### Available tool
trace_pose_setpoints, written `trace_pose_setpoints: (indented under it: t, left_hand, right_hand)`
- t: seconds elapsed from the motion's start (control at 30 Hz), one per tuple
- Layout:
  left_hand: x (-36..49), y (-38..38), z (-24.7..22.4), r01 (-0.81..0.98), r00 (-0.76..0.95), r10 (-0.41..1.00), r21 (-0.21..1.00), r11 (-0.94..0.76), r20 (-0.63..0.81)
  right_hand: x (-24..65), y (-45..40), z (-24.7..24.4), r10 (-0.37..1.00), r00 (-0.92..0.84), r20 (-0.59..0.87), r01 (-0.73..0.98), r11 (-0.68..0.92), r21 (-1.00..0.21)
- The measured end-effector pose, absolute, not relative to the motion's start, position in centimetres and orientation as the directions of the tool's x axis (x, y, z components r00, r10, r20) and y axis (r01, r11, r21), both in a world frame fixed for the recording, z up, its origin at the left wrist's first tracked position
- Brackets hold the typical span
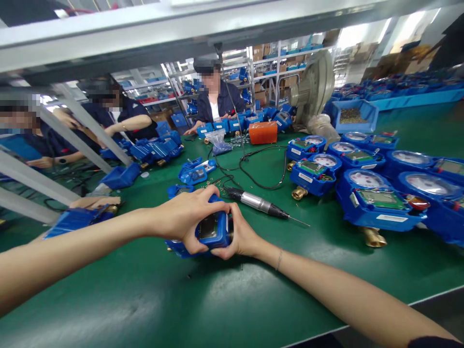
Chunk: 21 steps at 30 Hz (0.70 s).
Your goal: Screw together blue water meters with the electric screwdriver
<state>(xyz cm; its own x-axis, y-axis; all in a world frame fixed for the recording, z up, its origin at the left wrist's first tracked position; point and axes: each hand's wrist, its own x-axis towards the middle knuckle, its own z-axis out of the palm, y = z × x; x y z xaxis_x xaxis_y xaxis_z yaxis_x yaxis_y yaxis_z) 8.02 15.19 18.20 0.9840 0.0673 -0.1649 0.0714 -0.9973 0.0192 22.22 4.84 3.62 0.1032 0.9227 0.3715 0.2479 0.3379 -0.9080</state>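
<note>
Both my hands grip a blue plastic water meter housing (213,233) above the green bench mat (119,295), with its small display window facing up. My left hand (188,217) wraps over its left and top, and my right hand (239,237) presses against its right side. Its underside is hidden. Just beyond my hands lies a black and silver electric screwdriver (257,200), untouched. To the right stand several assembled blue water meters (373,200) with brass fittings. A black cable (261,181) curves across the mat.
An orange box (263,132) and a plastic bag of small parts (219,142) sit at the bench's far side. A blue bin (353,116) holds brass pieces. Co-workers (217,94) handle blue housings across the bench. A grey metal frame (108,38) crosses overhead.
</note>
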Motion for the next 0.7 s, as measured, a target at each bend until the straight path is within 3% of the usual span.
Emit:
trace_pose_setpoints:
  t: [0.13, 0.37, 0.7]
  left_hand:
    - [8.4, 15.3, 18.6, 0.037, 0.982, 0.032, 0.027, -0.999, -0.185]
    - [7.8, 14.0, 19.0, 0.115, 0.959, 0.14, -0.111, -0.987, -0.245]
    - [8.4, 14.6, 18.7, 0.044, 0.954, 0.06, -0.06, -0.997, -0.293]
  right_hand:
    - [22.1, 4.8, 3.5, 0.918, 0.119, 0.378, 0.245, 0.342, -0.907]
    - [22.1, 4.6, 4.2, 0.924, 0.107, 0.367, 0.271, 0.328, -0.905]
    - [22.3, 4.9, 4.2, 0.92, 0.09, 0.382, 0.299, 0.341, -0.891]
